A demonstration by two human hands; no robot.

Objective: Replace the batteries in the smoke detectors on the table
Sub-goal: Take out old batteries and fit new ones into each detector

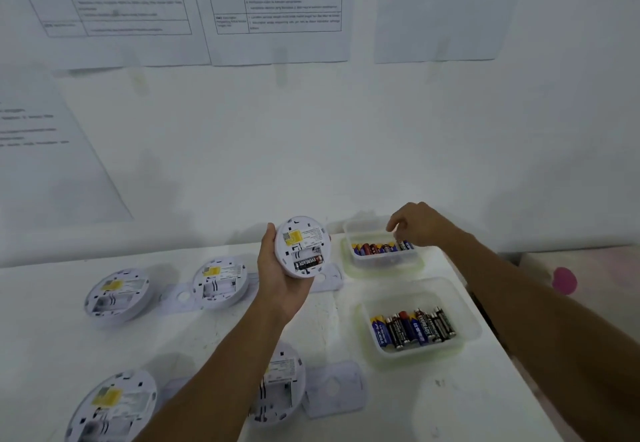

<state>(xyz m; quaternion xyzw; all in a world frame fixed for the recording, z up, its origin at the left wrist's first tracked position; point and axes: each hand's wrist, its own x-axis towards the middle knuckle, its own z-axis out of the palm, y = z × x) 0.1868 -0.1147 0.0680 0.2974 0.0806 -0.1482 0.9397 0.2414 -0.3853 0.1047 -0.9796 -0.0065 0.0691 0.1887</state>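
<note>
My left hand (277, 282) holds a round white smoke detector (302, 247) above the table, back side up, with one black battery (308, 263) in its open bay. My right hand (415, 225) reaches into the far clear tub (349, 233) and pinches a battery (401, 245) among several there. A nearer clear tub (464, 303) holds several more batteries (414, 329). Other detectors lie back up on the white table (450, 407): one at the far left (117, 294), one at the middle (220, 280), one at the near left (112, 407) and one under my left forearm (284, 382).
Loose white mounting plates lie by the detectors, one at the near middle (332, 389), one behind my left hand (327, 277), one between the far detectors (180, 298). Printed sheets hang on the wall behind. The table's right edge runs diagonally beside the tubs, with a pink object (564, 280) beyond it.
</note>
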